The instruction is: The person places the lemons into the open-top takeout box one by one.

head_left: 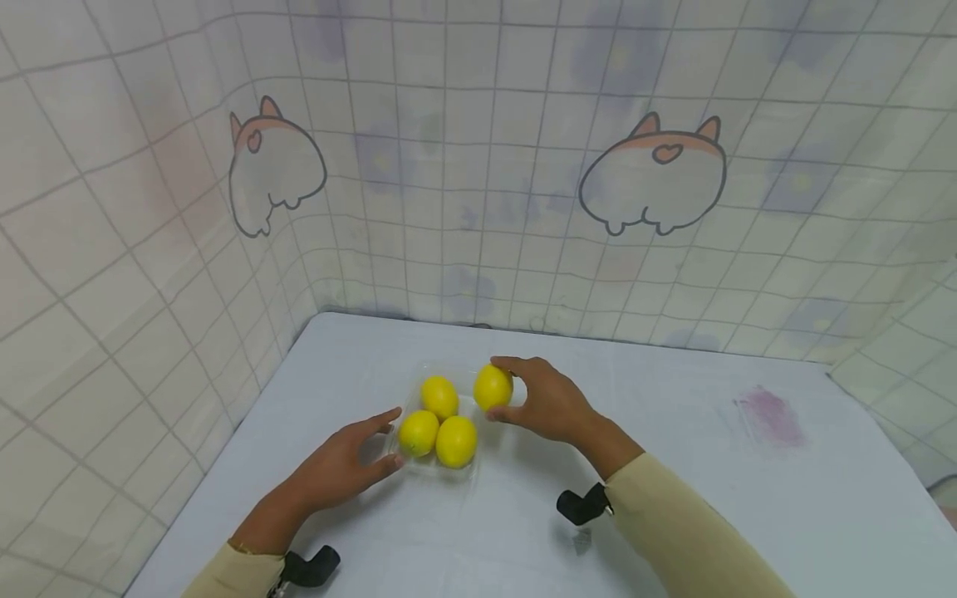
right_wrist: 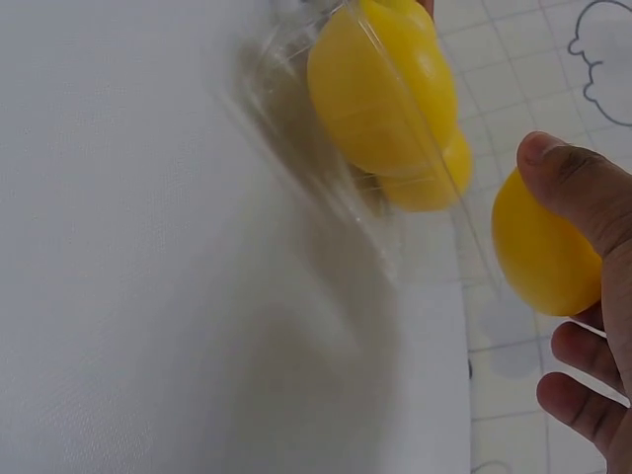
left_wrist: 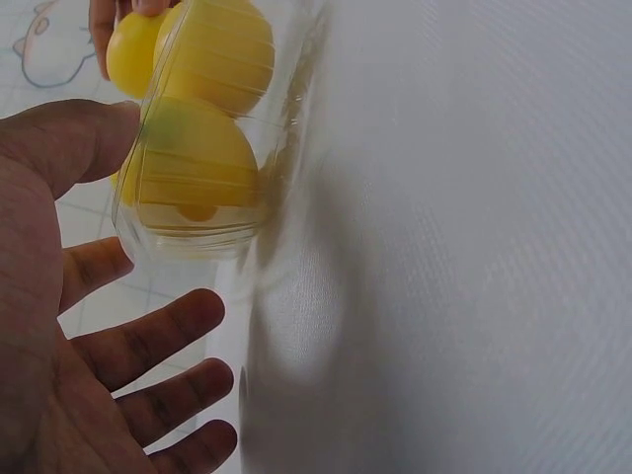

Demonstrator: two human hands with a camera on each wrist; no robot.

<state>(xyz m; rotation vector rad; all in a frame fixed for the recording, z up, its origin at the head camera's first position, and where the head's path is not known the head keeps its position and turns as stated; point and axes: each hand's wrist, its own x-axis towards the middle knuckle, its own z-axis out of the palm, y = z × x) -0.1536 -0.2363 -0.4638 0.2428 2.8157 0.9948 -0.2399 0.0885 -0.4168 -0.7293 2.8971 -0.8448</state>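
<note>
My right hand (head_left: 557,403) pinches a yellow lemon (head_left: 493,388) between thumb and fingers, over the back right corner of a clear plastic container (head_left: 437,473). In the right wrist view the held lemon (right_wrist: 543,247) is raised above the container's rim. Inside the container sit three more lemons: one at the back (head_left: 439,397), one at the left (head_left: 418,433) and one at the front right (head_left: 456,442). My left hand (head_left: 336,469) is at the container's left side, fingers spread, with the thumb (left_wrist: 104,143) right at the rim.
The container stands on a white-covered table (head_left: 673,465). A pinkish stain (head_left: 772,417) marks the cloth at the right. Grid-patterned curtains with cartoon animals (head_left: 652,178) hang behind and on both sides. Black wrist camera mounts (head_left: 583,504) stick out by each sleeve.
</note>
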